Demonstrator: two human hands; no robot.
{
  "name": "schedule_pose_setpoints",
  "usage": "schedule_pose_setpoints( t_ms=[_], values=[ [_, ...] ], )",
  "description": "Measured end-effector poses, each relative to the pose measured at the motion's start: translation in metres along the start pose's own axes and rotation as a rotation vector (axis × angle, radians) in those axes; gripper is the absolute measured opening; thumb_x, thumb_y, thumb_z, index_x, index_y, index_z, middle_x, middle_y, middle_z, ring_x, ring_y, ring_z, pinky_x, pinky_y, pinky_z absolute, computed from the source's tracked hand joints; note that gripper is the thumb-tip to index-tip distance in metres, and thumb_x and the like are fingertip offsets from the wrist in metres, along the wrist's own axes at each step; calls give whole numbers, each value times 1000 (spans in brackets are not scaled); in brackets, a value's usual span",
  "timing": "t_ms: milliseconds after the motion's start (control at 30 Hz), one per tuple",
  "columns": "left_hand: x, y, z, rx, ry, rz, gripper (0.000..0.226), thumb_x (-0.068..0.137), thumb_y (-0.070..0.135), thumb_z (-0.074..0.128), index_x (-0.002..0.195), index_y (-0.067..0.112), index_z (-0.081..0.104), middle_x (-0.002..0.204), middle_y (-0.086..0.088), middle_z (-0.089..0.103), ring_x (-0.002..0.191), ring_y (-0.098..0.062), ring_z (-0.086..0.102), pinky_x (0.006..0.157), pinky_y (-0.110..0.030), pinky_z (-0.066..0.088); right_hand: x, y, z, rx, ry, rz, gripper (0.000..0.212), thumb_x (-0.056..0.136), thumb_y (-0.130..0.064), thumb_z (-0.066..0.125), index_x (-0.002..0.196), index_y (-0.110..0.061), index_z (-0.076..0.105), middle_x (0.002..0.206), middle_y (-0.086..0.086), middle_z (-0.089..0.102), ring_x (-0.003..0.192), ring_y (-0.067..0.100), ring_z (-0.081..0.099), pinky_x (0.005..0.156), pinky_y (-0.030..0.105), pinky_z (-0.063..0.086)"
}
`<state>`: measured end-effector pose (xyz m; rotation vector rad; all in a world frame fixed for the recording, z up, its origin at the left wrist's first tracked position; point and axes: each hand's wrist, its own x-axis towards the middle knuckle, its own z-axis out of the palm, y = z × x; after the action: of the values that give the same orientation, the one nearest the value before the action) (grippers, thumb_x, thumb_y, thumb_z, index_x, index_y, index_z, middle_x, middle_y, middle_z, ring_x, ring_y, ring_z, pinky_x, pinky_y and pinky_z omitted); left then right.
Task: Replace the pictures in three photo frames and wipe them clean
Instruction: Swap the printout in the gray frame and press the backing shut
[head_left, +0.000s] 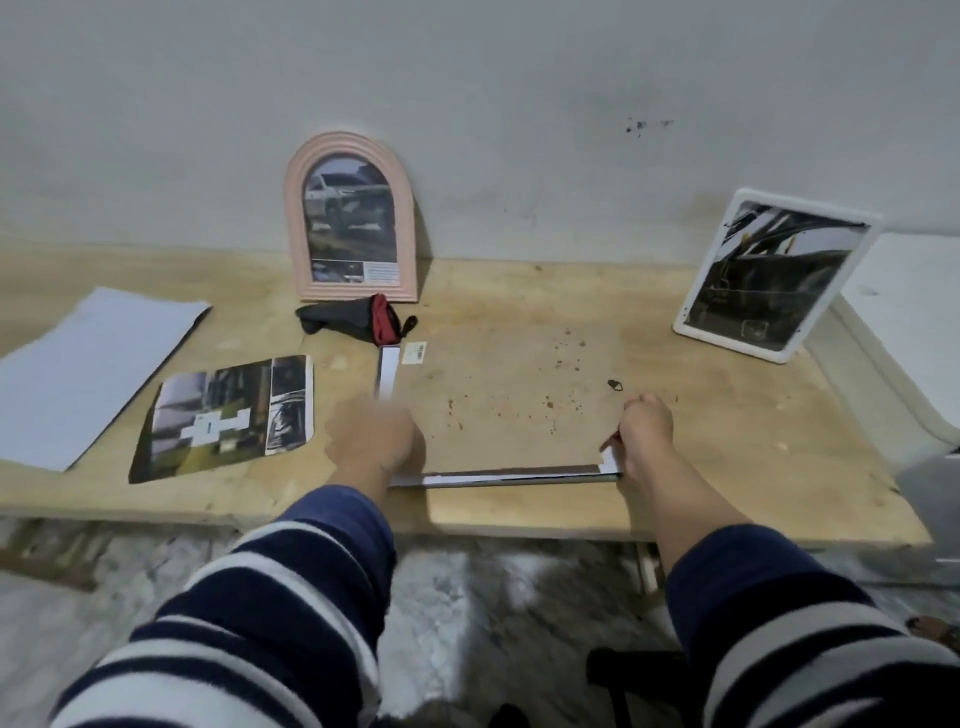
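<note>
A photo frame (509, 405) lies face down in the middle of the wooden table (753, 467), brown backing board up, white edges showing at its left and front. My left hand (376, 439), blurred, rests on its front left corner. My right hand (644, 436) pinches its front right corner. A pink arched frame (350, 218) with a car picture leans on the wall. A white rectangular frame (774, 275) with a dark picture stands at the back right. A loose printed picture (228, 415) lies flat to the left. A dark cloth with a red part (358, 317) sits before the pink frame.
White paper sheets (88, 374) lie at the table's left end. A small barcode label (415, 353) lies next to the face-down frame. A white surface (914, 332) adjoins the table on the right. Marbled floor shows below the table's front edge.
</note>
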<state>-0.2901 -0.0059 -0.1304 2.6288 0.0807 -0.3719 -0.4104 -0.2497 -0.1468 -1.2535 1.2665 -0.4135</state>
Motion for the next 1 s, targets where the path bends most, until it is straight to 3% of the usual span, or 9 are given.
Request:
schedule_pose_setpoints(
  t_ms=[100,200,533,633,800,1000],
  values=[
    [10,-17,-1,9,-94,26,55,98,42,39,141,9,33,141,-18,36,128,-38,35,104,-48,33,-2,-1,16,-56,-26,-7,28,101,-16,33,79,-18,51,99,9,55,77,22,49,72,33,42],
    [13,-23,0,33,-136,68,53,97,43,40,136,8,38,136,-18,40,123,-36,39,102,-47,36,-2,-3,26,-99,-37,-11,23,99,-16,33,94,-16,55,108,12,59,88,25,53,77,35,44],
    [12,-26,2,101,-162,94,66,90,50,53,138,9,35,140,-15,34,129,-35,33,105,-45,33,-4,-8,28,-286,2,-48,32,99,-11,32,114,-4,59,118,15,60,92,27,53,80,35,42],
    [10,-24,0,85,-167,95,72,87,52,59,139,10,33,141,-14,32,130,-34,30,106,-45,32,-11,-8,28,-391,31,-92,35,102,-15,32,124,-5,56,128,14,57,112,33,54,94,37,43],
    [11,-25,2,120,-182,93,85,79,55,68,140,10,30,142,-13,30,132,-33,28,107,-46,31,-16,-3,22,-874,-47,-97,49,95,-31,41,144,-29,39,144,9,33,129,32,35,107,43,35],
    [10,-20,4,246,-240,79,115,62,66,76,143,8,19,142,-12,26,133,-32,24,107,-44,32,-18,2,18,-1044,-187,-51,81,88,-42,58,153,-26,12,146,11,21,134,32,24,108,40,31]
  ],
)
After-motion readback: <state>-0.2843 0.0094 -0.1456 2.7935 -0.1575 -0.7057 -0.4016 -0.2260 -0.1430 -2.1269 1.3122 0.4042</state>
